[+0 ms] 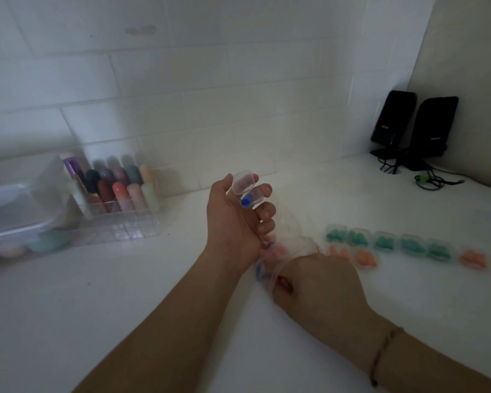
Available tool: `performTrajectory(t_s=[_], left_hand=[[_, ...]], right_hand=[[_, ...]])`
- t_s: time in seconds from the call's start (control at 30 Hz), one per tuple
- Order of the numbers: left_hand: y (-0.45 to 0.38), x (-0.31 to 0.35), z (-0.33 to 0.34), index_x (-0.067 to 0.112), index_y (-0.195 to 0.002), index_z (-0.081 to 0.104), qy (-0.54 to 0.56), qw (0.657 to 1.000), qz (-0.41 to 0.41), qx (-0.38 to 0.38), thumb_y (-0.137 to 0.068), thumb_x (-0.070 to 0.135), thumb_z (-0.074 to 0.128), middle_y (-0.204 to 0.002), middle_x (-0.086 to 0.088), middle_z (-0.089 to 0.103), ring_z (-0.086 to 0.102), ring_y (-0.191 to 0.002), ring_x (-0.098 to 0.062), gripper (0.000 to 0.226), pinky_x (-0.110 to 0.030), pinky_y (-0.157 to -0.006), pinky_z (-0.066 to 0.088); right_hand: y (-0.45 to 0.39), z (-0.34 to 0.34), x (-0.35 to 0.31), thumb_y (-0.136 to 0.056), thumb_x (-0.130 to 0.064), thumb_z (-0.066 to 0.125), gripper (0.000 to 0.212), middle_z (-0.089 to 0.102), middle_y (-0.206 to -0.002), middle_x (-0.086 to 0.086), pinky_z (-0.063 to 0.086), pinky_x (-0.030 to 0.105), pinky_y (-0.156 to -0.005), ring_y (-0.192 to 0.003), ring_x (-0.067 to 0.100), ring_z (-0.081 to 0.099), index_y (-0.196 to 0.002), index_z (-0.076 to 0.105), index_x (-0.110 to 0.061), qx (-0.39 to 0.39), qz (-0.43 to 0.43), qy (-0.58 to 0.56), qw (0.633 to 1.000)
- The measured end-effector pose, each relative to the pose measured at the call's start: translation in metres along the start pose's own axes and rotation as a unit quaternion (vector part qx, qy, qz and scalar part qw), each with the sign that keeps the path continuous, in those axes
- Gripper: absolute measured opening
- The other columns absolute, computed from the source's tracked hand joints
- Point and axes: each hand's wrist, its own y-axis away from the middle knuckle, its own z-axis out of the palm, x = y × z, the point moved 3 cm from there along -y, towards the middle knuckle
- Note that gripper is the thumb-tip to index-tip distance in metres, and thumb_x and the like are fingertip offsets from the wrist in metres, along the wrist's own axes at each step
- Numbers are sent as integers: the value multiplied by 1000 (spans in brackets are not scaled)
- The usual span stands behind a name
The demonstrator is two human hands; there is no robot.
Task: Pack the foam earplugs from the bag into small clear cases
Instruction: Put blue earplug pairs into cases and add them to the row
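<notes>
My left hand [233, 217] holds a small clear case [245, 187] up above the counter, lid swung open, with a blue earplug [247, 200] in its lower half. Below it lies the clear plastic bag [289, 245] with pink and blue earplugs inside. My right hand [318, 287] is at the bag's mouth with its fingers inside; whether they pinch an earplug is hidden. To the right stand rows of filled cases: green earplug cases [386, 241] behind, orange earplug cases [366, 258] in front.
A clear organizer [119, 194] of coloured sponges stands at the back left beside a lidded plastic box [14, 214]. Two black speakers [414, 129] with cables sit in the far right corner. A white tiled wall backs the white counter [125, 293].
</notes>
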Motion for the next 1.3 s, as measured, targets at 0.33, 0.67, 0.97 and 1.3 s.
performTrajectory(t_s=[0.33, 0.67, 0.97, 1.3], left_hand=[[-1, -3, 3, 17, -91, 55, -5, 1000, 8, -13, -78, 42, 48, -75, -3, 53, 32, -54, -17, 29, -29, -56, 11], [-1, -8, 4, 18, -96, 53, -14, 1000, -10, -5, -86, 41, 42, -73, -2, 54, 32, -54, -17, 28, -30, -58, 10], [-2, -10, 4, 16, -97, 54, -14, 1000, -12, 8, -89, 48, 43, -74, -4, 55, 35, -53, -18, 34, -33, -60, 10], [2, -18, 10, 16, -94, 52, -42, 998, -34, 37, -91, 51, 41, -65, -2, 54, 35, -48, -18, 37, -27, -53, 17]], right_hand=[[-3, 0, 6, -67, -40, 68, 33, 44, -39, 0, 24, 22, -37, -34, 16, 44, -48, 48, -22, 33, 45, 8, 998], [-5, 4, 10, -69, -32, 53, 29, 43, -39, 0, 12, 18, -40, -35, 14, 28, -48, 35, -22, 47, 36, 10, 998], [-4, 5, 10, -56, -32, 85, 40, 46, -37, 0, 24, 21, -38, -30, 18, 43, -42, 50, -19, 33, 42, 21, 998], [-5, -8, 14, -70, -36, 75, 27, 48, -42, -3, 31, 24, -37, -37, 11, 43, -54, 58, -22, 25, 53, -47, 997]])
